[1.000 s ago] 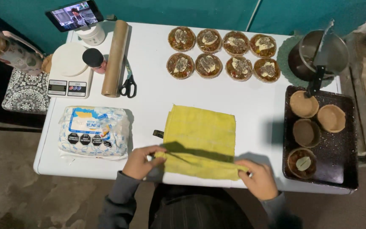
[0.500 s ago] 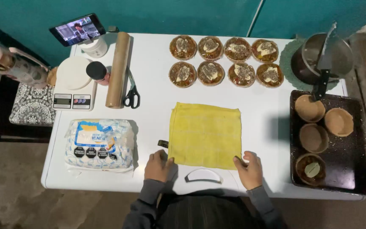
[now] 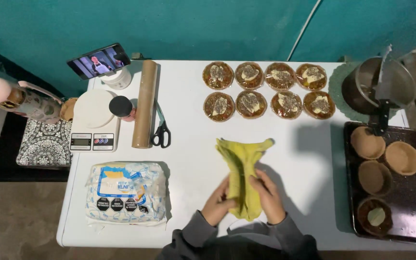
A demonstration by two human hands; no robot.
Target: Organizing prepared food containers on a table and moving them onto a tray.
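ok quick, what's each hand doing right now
Left hand: closed on the bunched yellow cloth.
Right hand: gripping the same cloth from the other side.

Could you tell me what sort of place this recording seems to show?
Most likely a home baking setup: a white folding table carrying eight filled tarts, a dark baking tray of empty pastry shells, a kitchen scale and a bag of flour.
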